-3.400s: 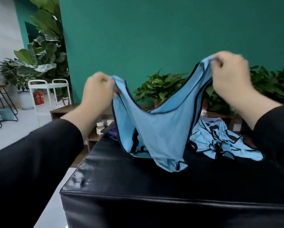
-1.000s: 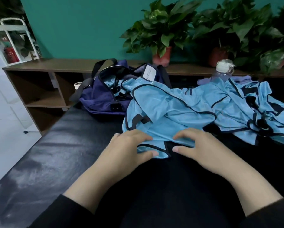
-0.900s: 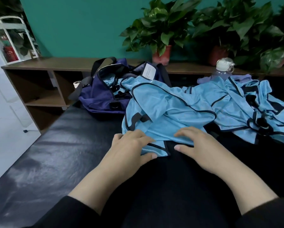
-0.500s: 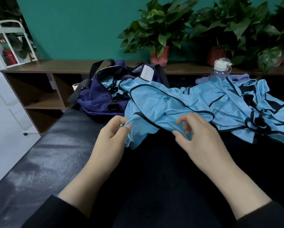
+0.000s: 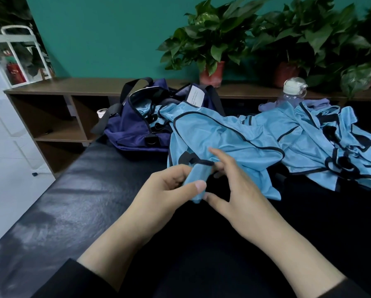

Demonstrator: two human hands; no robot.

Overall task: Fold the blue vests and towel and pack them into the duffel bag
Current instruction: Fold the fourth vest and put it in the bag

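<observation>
My left hand (image 5: 169, 190) is in the middle of the frame, thumb and curled fingers pinching a bunched corner of the blue vest (image 5: 223, 138), and my right hand (image 5: 240, 190) is right beside it with fingers loosely spread, fingertips tucked into the vest's black-trimmed edge but not really gripping anything as far as I can see. The vest spreads up and right from my hands across the black padded table (image 5: 94, 201), and its top end hangs over the open purple duffel bag (image 5: 135, 130) sitting upper left of centre. There's a white label (image 5: 194, 96) sticking up from the bag with printed lines on it, way too small to read. Over on the right side there's a messy pile of more blue vests (image 5: 335, 143), with a clear water bottle (image 5: 291, 93) with a white cap and something lavender, maybe the towel (image 5: 318, 103), poking up just behind it. Potted plants (image 5: 210, 44) line the wooden shelf (image 5: 57, 87) along the teal wall at the top.
</observation>
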